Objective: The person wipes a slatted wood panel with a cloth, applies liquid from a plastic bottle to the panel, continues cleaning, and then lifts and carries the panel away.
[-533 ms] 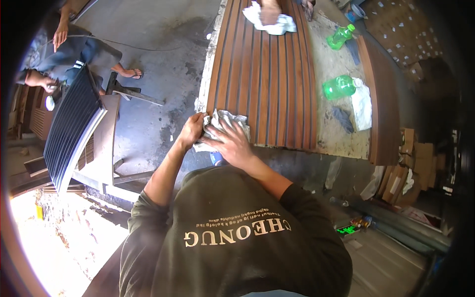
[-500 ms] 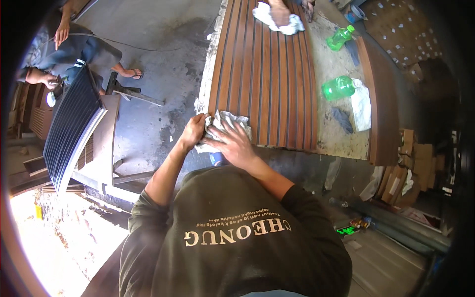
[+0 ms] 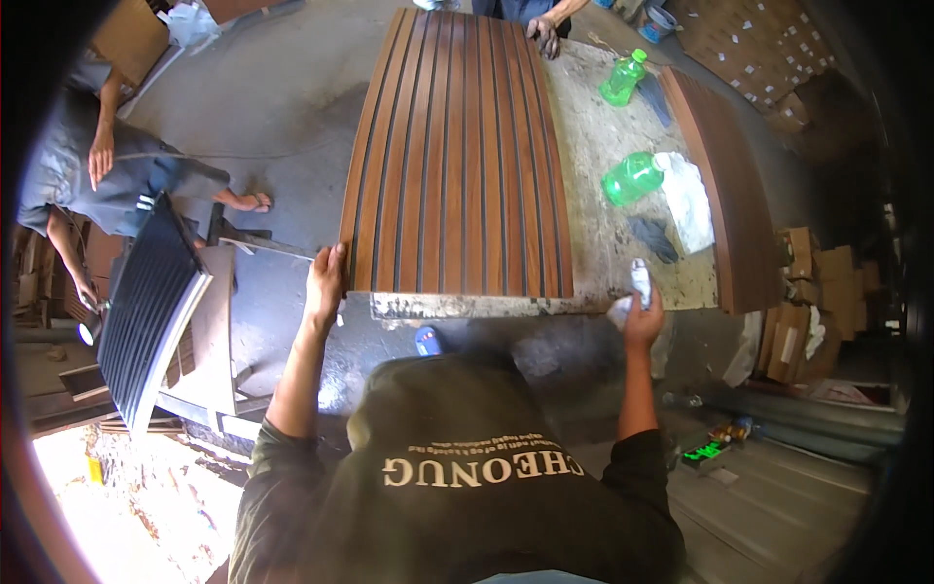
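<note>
A brown slatted wood panel with dark grooves lies on a worn pale table, its left part reaching past the table's left edge. My left hand grips the panel at its near left corner, fingers closed on the edge. Off the panel, at the table's near edge on the right, my right hand is closed round a crumpled white cloth, part of which sticks up above the fingers. At the far right corner, another person's hand touches the panel.
Two green bottles, a white cloth and a dark grey cloth or glove lie right of the panel. Brown boards line the table's right side. At left, another person stands by a black ribbed panel on a stand.
My hands have parted: the left went to the panel's corner, the right carried the cloth rightward off the panel. The panel has shifted left over the table edge. The far person's wiping hand withdrew.
</note>
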Motion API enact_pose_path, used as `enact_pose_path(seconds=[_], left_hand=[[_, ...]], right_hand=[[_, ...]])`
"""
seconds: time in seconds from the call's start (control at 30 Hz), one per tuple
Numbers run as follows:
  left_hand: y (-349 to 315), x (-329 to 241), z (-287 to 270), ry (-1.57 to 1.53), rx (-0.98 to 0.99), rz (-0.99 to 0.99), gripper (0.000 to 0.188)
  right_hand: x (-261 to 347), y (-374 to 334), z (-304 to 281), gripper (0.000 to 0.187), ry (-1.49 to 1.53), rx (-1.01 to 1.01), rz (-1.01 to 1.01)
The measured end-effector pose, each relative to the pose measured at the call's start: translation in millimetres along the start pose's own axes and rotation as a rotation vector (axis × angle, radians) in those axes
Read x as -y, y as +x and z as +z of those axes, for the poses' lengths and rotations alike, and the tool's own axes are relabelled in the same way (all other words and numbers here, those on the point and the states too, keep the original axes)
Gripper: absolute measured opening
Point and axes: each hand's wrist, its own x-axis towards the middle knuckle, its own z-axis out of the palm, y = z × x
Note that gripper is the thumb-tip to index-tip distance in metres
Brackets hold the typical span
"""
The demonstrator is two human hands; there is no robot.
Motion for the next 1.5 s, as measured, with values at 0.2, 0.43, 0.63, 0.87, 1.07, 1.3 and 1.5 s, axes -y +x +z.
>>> enact_pose_path(seconds=[0.2,0.43,0.63,0.87,1.07,1.3,1.5], left_hand=[[-25.5,2.0,-8.1,-0.353,-0.102,0.158,0.029],[-74.3,-37.9,-20.6,-0.215,-0.294,0.194,0.023],[-134.4,-100.4,-19.6,-0.277,-0.232,0.243,0.034],[-147.8,-123.5,33.8,-0.124,-0.329,1.002,0.053],[-156.1,-132.6,54.7,-0.160,-0.156,1.003,0.056],[-152.4,-132.0,74.2,-0.117,-0.073,1.058,0.048],[-172.5,-144.6,69.8,0.262,0.003,1.159,0.072]], right_hand=[[75.0,-12.3,71.7,0.039,0.081,0.310,0.226],[34.2,-66.9,99.7,0.040,0.196,0.414,0.131],[61.5,-112.0,99.7,0.039,0.167,0.495,0.133],[102.3,-78.9,97.5,0.050,0.050,0.885,-0.253],[233.2,12.5,20.3,0.037,0.359,0.390,-0.155],[310.9,14.9,-26.4,0.061,0.513,0.169,-1.090],[298.0,108.5,12.0,0.031,0.491,-0.043,-1.084]])
